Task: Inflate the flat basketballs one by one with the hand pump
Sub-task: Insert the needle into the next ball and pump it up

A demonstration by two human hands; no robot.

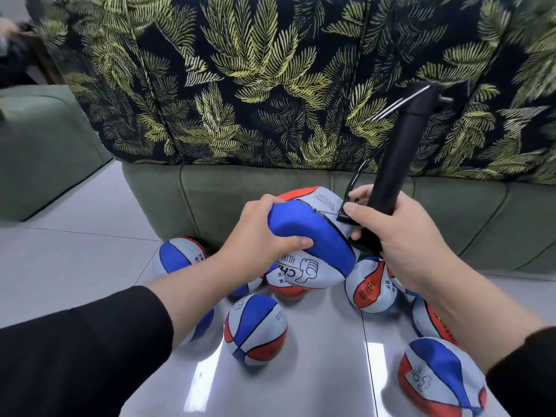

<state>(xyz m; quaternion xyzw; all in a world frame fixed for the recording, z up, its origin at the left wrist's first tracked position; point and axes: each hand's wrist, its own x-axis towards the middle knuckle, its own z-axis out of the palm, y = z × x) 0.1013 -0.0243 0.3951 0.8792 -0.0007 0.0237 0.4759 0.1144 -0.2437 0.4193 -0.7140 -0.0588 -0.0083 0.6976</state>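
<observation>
My left hand [264, 233] grips a dented, flat basketball [316, 251] in blue, white and red, held up in the air in front of me. My right hand [397, 233] is wrapped round the lower barrel of a black hand pump [400, 155], which tilts up and to the right. The pump's thin black hose [358, 173] loops down to the needle end at the top of the held ball, right beside my right thumb. Whether the needle is in the valve I cannot tell.
Several more blue, white and red basketballs lie on the glossy tiled floor [325, 371] below my hands, such as one [255, 329] at centre and one [439, 380] at lower right. A green sofa base [240, 188] with leaf-print cushions [270, 79] stands just behind.
</observation>
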